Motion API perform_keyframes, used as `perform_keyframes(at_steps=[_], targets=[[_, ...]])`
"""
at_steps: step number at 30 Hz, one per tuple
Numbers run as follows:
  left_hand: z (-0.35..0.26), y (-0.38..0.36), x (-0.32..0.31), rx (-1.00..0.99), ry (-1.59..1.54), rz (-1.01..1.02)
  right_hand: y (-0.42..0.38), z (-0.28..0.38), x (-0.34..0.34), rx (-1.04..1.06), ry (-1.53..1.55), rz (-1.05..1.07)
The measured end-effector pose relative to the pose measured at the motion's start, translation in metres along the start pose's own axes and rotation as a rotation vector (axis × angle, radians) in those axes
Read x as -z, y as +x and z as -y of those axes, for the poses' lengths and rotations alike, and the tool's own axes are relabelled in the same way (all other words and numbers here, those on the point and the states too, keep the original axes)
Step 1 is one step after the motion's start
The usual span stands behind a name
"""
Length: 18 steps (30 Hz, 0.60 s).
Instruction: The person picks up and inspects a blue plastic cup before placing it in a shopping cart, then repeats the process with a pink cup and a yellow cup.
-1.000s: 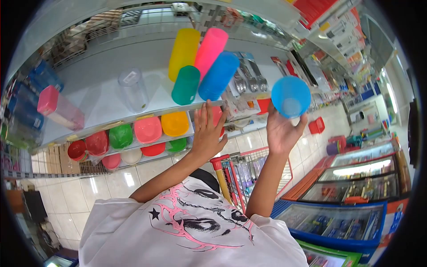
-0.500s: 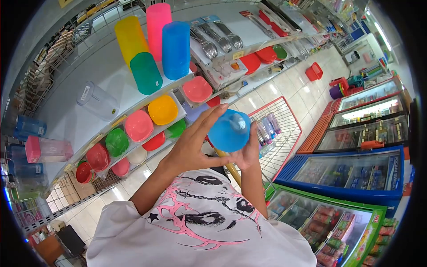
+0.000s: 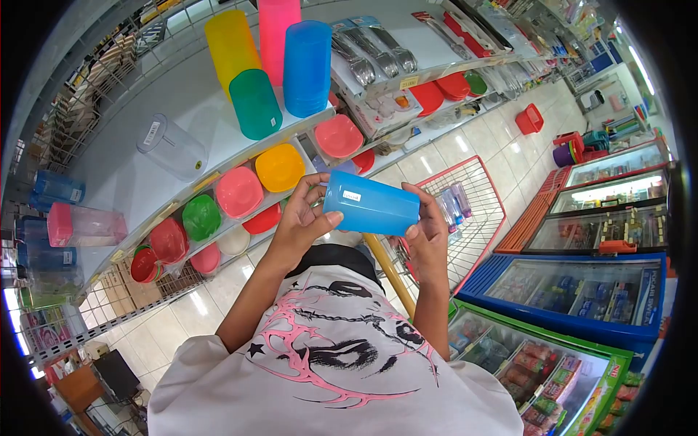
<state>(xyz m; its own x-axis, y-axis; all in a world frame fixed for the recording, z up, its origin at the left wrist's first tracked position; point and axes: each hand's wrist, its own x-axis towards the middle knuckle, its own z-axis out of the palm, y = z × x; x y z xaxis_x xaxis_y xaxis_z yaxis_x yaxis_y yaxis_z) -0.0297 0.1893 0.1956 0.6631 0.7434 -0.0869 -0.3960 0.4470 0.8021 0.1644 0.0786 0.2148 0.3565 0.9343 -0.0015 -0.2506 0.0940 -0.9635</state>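
A translucent blue plastic cup lies sideways between my hands, a small white price label showing on its wall. My left hand grips one end, thumb on the near side and fingers behind. At the other end, my right hand pinches the cup with its thumb and fingers. On the shelf beyond, a stack of blue cups stands beside a green cup, yellow cups and pink cups. A clear cup sits farther left on the same shelf.
Colourful bowls line the lower shelf. A red-rimmed wire shopping cart holding bottles stands ahead on the right. Glass-topped freezers run along the right side. A red basket sits on the tiled floor. Packaged spoons lie on the upper shelf.
The blue cup has turned from end-on to sideways, bringing its label into view. My hands have shifted to its opposite ends, and the view has moved slightly.
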Motion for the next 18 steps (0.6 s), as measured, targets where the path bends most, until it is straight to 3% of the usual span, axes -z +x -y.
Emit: perform_keyframes(at_steps=[5, 6, 8, 11, 12, 14, 18], targets=[[0.005, -0.004, 0.001, -0.007, 0.037, -0.019, -0.003, 0.004, -0.006, 0.077, 0.063, 0.058], [0.005, -0.003, 0.003, 0.003, 0.039, -0.012, -0.005, 0.009, -0.005, 0.051, -0.057, 0.111], [0.006, -0.003, 0.012, 0.250, 0.007, 0.022, -0.005, 0.004, 0.003, 0.078, -0.243, 0.152], [0.008, -0.004, 0.016, 0.316, -0.013, 0.069, -0.007, 0.005, 0.012, -0.038, -0.265, 0.051], [0.013, -0.002, 0.011, 0.313, -0.020, 0.068, -0.006, 0.004, 0.005, -0.002, -0.165, -0.058], [0.023, 0.001, -0.003, -0.023, 0.115, 0.054, -0.010, 0.000, 0.015, -0.078, -0.154, -0.102], [0.016, 0.007, -0.013, -0.004, 0.189, 0.180, -0.023, -0.021, 0.038, -0.187, -0.068, -0.126]])
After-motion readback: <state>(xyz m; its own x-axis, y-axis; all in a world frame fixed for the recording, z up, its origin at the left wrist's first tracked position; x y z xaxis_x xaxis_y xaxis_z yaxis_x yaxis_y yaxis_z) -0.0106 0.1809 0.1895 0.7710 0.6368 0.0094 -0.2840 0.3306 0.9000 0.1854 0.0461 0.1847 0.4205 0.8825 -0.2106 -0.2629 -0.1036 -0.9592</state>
